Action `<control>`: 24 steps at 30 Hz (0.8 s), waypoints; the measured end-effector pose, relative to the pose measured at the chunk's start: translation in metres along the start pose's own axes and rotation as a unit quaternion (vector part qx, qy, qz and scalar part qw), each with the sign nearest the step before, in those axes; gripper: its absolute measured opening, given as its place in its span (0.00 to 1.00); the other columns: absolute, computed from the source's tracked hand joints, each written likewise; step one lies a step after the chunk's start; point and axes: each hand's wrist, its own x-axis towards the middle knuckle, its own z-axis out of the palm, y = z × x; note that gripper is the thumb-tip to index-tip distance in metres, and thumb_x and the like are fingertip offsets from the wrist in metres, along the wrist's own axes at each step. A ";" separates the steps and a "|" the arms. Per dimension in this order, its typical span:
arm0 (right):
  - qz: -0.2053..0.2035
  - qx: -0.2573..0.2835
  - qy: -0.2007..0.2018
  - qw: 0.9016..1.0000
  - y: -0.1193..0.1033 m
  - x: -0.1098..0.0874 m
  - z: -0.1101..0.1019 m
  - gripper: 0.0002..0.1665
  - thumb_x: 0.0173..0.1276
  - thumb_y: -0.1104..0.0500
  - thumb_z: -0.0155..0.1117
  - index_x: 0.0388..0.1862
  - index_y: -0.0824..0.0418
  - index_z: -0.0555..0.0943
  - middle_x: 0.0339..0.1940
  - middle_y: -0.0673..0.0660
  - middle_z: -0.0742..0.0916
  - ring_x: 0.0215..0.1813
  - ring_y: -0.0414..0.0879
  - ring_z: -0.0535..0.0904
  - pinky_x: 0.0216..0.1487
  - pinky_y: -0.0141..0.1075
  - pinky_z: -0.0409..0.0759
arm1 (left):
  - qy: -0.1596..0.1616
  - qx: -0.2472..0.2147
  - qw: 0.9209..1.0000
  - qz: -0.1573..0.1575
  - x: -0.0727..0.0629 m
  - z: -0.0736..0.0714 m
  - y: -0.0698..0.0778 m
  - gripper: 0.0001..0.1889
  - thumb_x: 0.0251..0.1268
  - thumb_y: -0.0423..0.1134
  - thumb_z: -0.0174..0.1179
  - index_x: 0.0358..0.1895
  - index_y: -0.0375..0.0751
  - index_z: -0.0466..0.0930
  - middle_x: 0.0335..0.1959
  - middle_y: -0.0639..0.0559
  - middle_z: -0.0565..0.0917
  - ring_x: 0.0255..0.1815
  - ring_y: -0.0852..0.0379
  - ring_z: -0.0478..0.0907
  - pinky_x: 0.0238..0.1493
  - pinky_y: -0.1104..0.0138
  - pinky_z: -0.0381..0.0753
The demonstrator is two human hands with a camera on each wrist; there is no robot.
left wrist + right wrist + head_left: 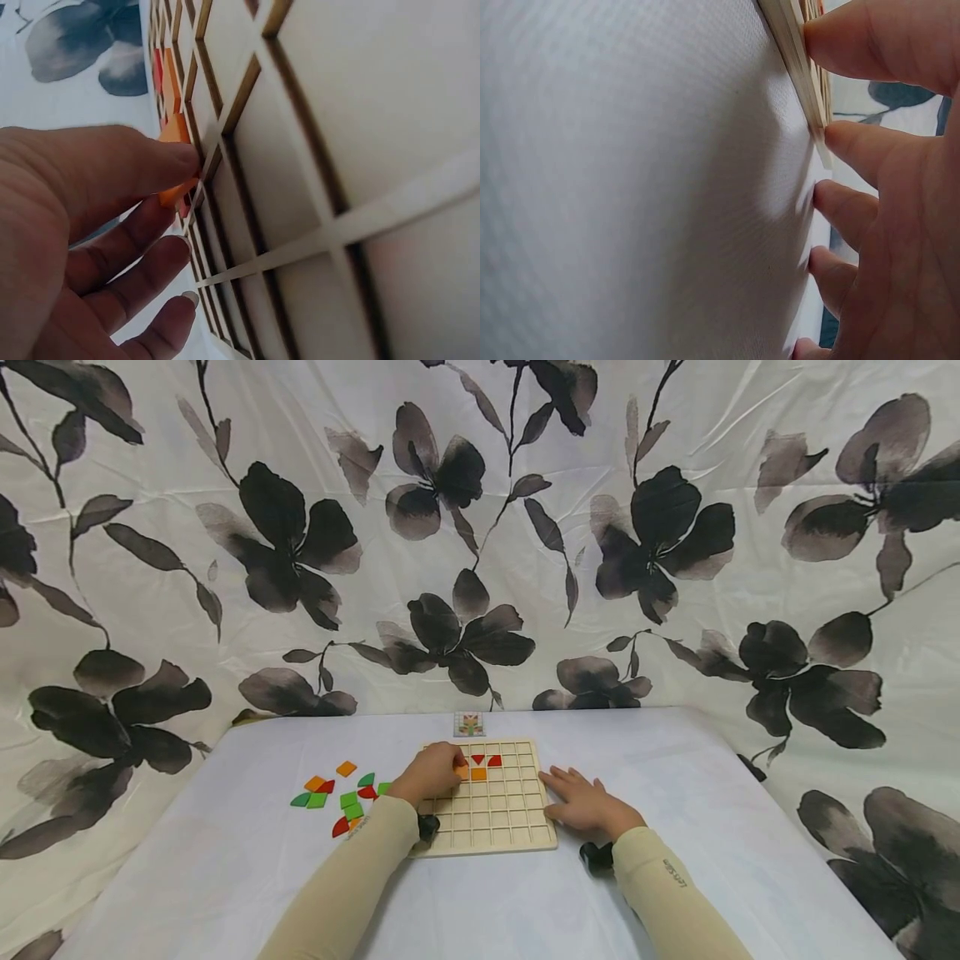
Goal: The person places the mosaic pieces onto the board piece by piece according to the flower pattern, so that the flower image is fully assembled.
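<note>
My left hand (pixel 431 774) is over the upper left of a wooden grid board (pixel 487 837), pinching an orange square tile (pixel 175 129) between thumb and forefinger. Its other fingers are spread loosely, close to the grid. Beside that tile, an orange tile (pixel 478 774) lies in a cell, with a red triangular tile (pixel 477 760) above it and another red tile (pixel 495 761) to the right. At the board's right edge my right hand (pixel 588 802) rests with fingers spread. Its thumb and forefinger touch the board's side; the other fingertips are on the white cloth.
Left of the board lie loose green, red and orange tiles (pixel 348 799), some partly behind the left sleeve. A small card (pixel 469 724) with a coloured pattern sits behind the board. The white-covered table (pixel 637 747) ends at a floral curtain (pixel 562 568).
</note>
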 end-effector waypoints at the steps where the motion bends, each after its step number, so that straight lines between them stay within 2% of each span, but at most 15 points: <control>1: 0.001 0.000 0.001 1.000 0.000 0.000 0.000 0.38 0.68 0.47 0.53 0.77 0.49 0.59 0.79 0.56 0.61 0.79 0.60 0.50 0.71 0.68 0.43 | -0.001 -0.005 1.000 0.001 0.000 0.000 0.000 0.09 0.57 0.31 0.63 0.42 0.40 0.83 0.42 0.48 0.83 0.40 0.54 0.76 0.48 0.58 0.77; 6: 0.000 0.004 0.001 1.000 -0.002 0.000 0.002 0.38 0.68 0.47 0.53 0.76 0.50 0.60 0.78 0.56 0.61 0.79 0.61 0.50 0.71 0.69 0.43 | -0.008 -0.006 1.000 0.000 -0.002 0.002 -0.002 0.11 0.61 0.30 0.59 0.45 0.38 0.84 0.45 0.48 0.84 0.48 0.51 0.79 0.54 0.57 0.77; 10: 0.000 0.001 0.000 1.000 -0.003 0.000 0.003 0.38 0.68 0.47 0.53 0.76 0.50 0.60 0.78 0.57 0.61 0.79 0.61 0.50 0.71 0.69 0.44 | -0.011 0.011 1.000 0.001 -0.003 0.004 -0.003 0.13 0.62 0.31 0.58 0.48 0.39 0.85 0.49 0.48 0.85 0.54 0.50 0.79 0.58 0.56 0.76; 13: 0.001 -0.002 0.001 1.000 -0.004 0.001 0.003 0.38 0.68 0.47 0.53 0.76 0.50 0.60 0.78 0.57 0.62 0.79 0.61 0.50 0.71 0.69 0.44 | -0.007 0.041 0.999 0.019 -0.002 0.006 -0.003 0.09 0.62 0.30 0.59 0.42 0.41 0.87 0.42 0.51 0.86 0.44 0.54 0.80 0.52 0.59 0.78; 17: 0.001 -0.004 0.001 1.000 -0.004 0.001 0.002 0.38 0.68 0.47 0.53 0.76 0.50 0.60 0.78 0.57 0.61 0.79 0.61 0.50 0.71 0.69 0.44 | 0.002 0.081 0.996 0.043 -0.002 0.006 -0.003 0.09 0.63 0.30 0.58 0.30 0.43 0.86 0.38 0.53 0.86 0.37 0.57 0.78 0.46 0.61 0.78; 20: 0.000 -0.004 0.002 1.000 -0.004 0.001 0.001 0.38 0.68 0.47 0.53 0.76 0.50 0.60 0.78 0.57 0.62 0.79 0.61 0.51 0.71 0.69 0.44 | 0.006 0.075 0.996 0.040 -0.003 0.007 -0.005 0.08 0.64 0.31 0.58 0.32 0.43 0.87 0.44 0.52 0.86 0.44 0.55 0.81 0.50 0.60 0.79; 24: -0.002 -0.003 0.005 1.000 -0.002 0.001 0.002 0.38 0.67 0.47 0.53 0.76 0.51 0.60 0.78 0.57 0.62 0.79 0.62 0.51 0.70 0.69 0.44 | 0.013 0.049 0.999 0.016 -0.006 0.003 -0.011 0.09 0.65 0.35 0.59 0.44 0.42 0.87 0.48 0.50 0.85 0.51 0.51 0.81 0.53 0.57 0.79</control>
